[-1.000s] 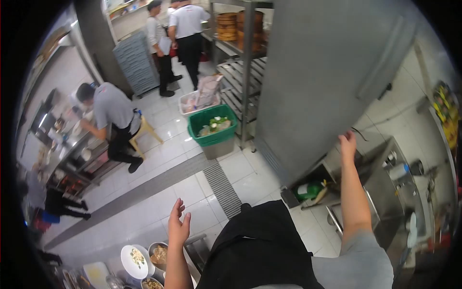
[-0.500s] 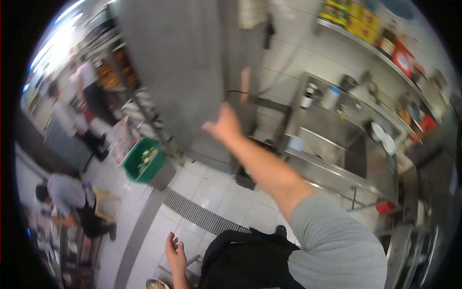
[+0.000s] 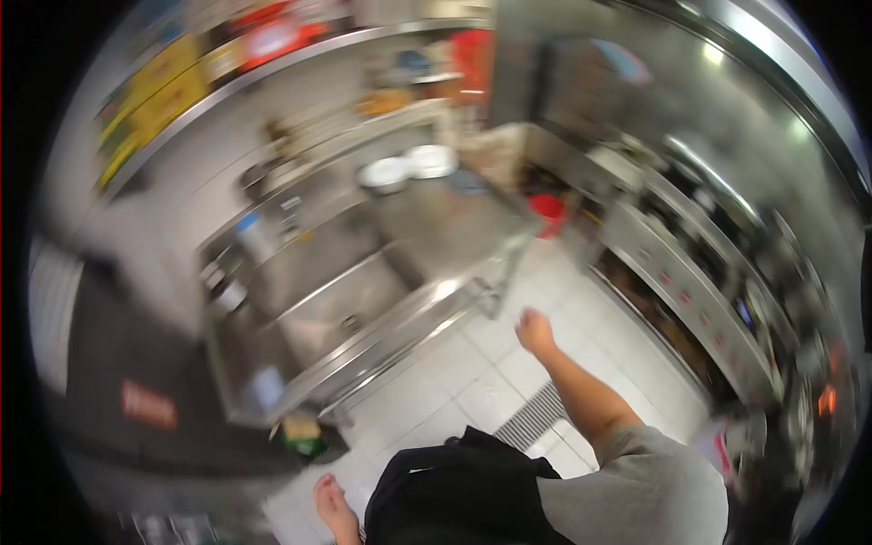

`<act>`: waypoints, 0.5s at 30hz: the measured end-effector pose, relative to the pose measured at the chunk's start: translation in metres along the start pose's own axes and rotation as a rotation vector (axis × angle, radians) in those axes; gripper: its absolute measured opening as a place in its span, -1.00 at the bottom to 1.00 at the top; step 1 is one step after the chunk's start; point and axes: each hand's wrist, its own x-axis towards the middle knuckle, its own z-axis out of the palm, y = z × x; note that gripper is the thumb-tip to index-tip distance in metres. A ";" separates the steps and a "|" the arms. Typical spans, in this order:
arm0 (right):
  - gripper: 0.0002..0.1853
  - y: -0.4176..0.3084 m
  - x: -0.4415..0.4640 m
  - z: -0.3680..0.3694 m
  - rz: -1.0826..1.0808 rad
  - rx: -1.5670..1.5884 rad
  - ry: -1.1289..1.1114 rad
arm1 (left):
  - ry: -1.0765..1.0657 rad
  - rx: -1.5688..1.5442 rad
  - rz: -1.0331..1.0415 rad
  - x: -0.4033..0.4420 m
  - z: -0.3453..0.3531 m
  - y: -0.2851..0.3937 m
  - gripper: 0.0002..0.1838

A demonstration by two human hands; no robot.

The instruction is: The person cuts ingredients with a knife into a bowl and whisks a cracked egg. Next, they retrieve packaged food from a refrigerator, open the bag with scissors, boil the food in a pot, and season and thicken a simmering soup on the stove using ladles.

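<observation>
The right hand [image 3: 535, 332] is positioned right of centre in the frame, fingers curled into a loose fist, over the tiled floor [image 3: 436, 377]. The left hand [image 3: 333, 505] is at lower left; its grip cannot be determined. The steel sink [image 3: 372, 283] occupies centre left.

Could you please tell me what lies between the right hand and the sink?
White floor tiles show between the right hand and the sink in the head view.
</observation>
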 end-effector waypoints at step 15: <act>-0.14 0.112 -0.095 -0.136 0.394 0.283 -0.188 | -0.767 0.312 0.145 0.162 0.311 -0.032 -0.75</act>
